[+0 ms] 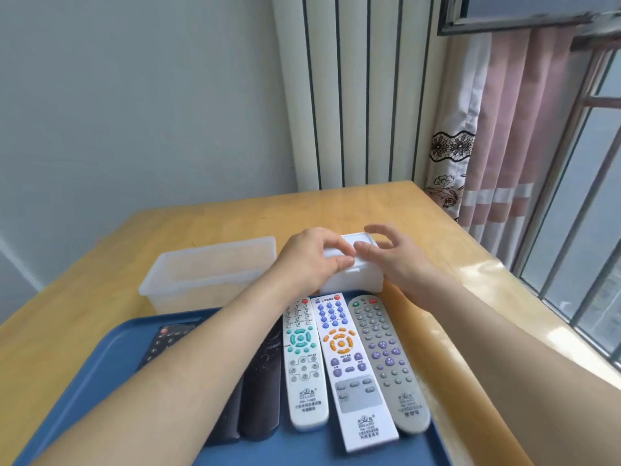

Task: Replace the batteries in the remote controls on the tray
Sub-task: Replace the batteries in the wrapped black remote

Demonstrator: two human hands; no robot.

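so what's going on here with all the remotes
A person is working at a small white box that sits just behind the blue tray. The left hand pinches the box's top, and the right hand is loosely open at its right side. Three light remotes and some dark remotes lie on the tray, none in hand. A translucent bin stands further left.

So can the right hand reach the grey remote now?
Probably yes. The right hand holds nothing, and the grey remote lies uncovered at the right edge of the tray, just below that forearm. The left hand is busy gripping the white box.
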